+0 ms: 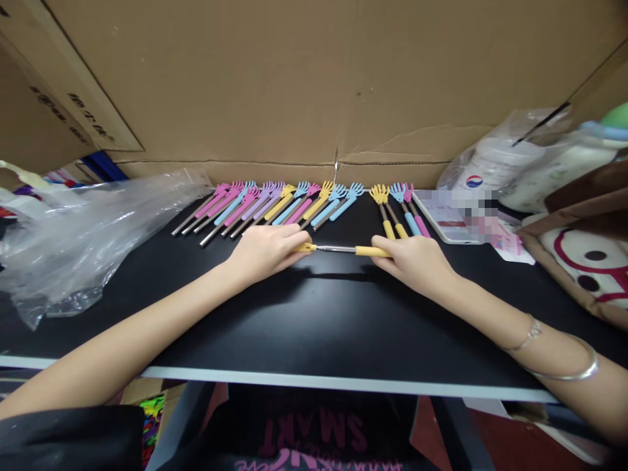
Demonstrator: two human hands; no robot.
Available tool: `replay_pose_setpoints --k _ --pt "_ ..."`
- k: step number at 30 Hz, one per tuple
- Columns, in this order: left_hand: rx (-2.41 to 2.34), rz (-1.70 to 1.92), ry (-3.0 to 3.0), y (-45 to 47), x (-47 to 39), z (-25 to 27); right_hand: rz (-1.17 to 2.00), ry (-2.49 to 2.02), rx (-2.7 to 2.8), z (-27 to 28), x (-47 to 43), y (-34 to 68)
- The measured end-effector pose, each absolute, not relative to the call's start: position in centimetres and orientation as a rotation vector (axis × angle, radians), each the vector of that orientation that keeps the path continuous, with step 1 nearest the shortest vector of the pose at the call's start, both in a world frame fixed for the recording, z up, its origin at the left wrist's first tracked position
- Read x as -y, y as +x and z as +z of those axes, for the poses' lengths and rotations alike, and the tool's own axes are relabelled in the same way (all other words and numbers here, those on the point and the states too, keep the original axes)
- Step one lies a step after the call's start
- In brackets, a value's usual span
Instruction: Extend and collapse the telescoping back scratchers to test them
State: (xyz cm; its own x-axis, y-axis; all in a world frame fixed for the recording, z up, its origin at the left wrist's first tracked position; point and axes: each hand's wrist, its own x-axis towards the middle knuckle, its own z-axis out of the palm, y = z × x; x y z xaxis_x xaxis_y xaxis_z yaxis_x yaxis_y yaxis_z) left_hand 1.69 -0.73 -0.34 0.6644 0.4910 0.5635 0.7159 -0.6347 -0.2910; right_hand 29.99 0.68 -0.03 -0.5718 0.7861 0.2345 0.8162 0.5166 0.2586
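A yellow back scratcher (338, 248) with a metal rod stretches level between my two hands, above the black table. My left hand (272, 248) is closed round its yellow head end, hiding most of the claw. Closed on the yellow grip at the other end is my right hand (412, 258). Behind my left hand lies a slanted row of back scratchers (267, 203) in pink, blue, purple and yellow, claws toward the cardboard. Just beyond my right hand lie several more back scratchers (400, 209), yellow, blue and pink.
Cardboard (294, 78) walls the table's back. At left a clear plastic bag (98, 235) spreads over the black table (314, 333). On the right are a phone (444, 219), a bagged cup (505, 163) and a brown bag (579, 248). The table's pale front edge (343, 384) runs below my forearms.
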Motion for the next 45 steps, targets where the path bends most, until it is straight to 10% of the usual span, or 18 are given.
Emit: replay_pose_setpoints --k 18,45 --pt "1.315 -0.468 -2.803 2.3 1.2 -0.4 -0.947 -1.075 2.468 0.0 -0.6 30.6" --pt "0.755 -0.617 -2.111 1.9 0.7 0.4 -0.283 -1.452 2.576 -0.1 -0.2 29.3"
